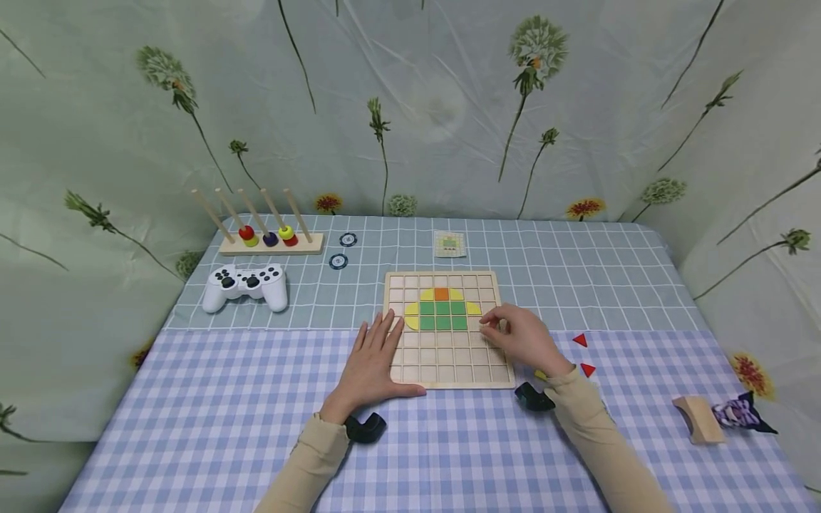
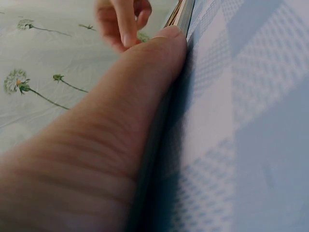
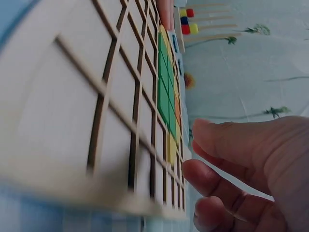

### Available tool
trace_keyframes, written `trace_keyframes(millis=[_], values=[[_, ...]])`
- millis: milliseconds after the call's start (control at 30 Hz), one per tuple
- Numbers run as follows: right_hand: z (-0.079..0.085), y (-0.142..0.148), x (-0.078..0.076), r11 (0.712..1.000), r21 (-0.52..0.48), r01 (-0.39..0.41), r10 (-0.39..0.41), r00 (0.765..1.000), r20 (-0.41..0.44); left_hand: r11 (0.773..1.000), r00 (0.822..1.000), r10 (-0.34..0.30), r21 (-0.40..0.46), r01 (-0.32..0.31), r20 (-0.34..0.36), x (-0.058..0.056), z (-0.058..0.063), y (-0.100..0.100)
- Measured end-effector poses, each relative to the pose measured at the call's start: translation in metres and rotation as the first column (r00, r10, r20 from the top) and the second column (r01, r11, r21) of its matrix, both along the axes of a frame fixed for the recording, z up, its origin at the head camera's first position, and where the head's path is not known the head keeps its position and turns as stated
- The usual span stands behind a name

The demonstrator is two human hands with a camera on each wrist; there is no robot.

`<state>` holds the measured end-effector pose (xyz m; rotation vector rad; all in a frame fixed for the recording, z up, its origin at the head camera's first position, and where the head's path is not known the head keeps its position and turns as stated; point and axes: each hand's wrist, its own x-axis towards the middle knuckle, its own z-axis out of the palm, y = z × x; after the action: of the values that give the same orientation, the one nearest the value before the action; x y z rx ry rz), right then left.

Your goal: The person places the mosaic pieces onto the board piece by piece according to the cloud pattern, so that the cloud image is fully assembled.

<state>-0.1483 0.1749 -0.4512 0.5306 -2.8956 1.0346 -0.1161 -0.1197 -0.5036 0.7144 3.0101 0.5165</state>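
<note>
A wooden grid board [image 1: 449,356] lies on the table with green squares [image 1: 442,315], an orange square [image 1: 441,293] and yellow rounded pieces [image 1: 411,316] set in its cells. My left hand [image 1: 372,363] rests spread over the board's left edge, its thumb along the near edge. Over the right side of the board hovers my right hand [image 1: 522,336], fingers bent, thumb and index finger close together. In the right wrist view, no piece shows between those fingertips [image 3: 200,129]. Beneath the right wrist, a yellow piece [image 1: 541,374] is partly hidden.
Two red triangles [image 1: 580,340] lie right of the board. Behind it is a small pattern card [image 1: 450,244]. A white game controller [image 1: 246,285], a peg stand with beads [image 1: 301,246] and two round chips [image 1: 338,261] sit back left. A wooden arch block [image 1: 704,420] and purple packet [image 1: 740,413] lie far right.
</note>
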Motion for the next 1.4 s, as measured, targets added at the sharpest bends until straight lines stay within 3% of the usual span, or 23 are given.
trace_keyframes(millis=[267,533,767,967,1300,1400], values=[[0.004,0.036,0.019,0.995,0.071,0.070,-0.067,0.997,-0.034,1.000,1.000,0.000,0.004,0.000,-0.012,0.002,0.000,-0.001],[0.007,0.060,0.041,0.978,0.174,0.117,-0.130,0.989,0.069,1.000,1.000,0.002,-0.001,-0.002,-0.005,0.001,-0.001,-0.001],[0.006,0.062,0.058,0.968,0.215,0.128,-0.153,0.983,0.104,1.000,1.000,0.000,0.002,0.001,-0.015,0.001,-0.001,-0.002],[-0.001,0.061,0.060,0.965,0.223,0.136,-0.147,0.989,0.033,1.000,1.000,0.000,0.002,0.000,-0.024,0.000,-0.002,-0.003],[0.000,0.065,0.058,0.973,0.120,0.195,-0.211,0.968,0.138,1.000,1.000,-0.007,0.007,0.007,-0.022,0.000,-0.003,-0.001],[0.001,0.066,0.056,0.974,0.091,0.207,-0.217,0.968,0.129,1.000,1.000,-0.007,0.004,0.007,-0.025,-0.001,-0.002,-0.001]])
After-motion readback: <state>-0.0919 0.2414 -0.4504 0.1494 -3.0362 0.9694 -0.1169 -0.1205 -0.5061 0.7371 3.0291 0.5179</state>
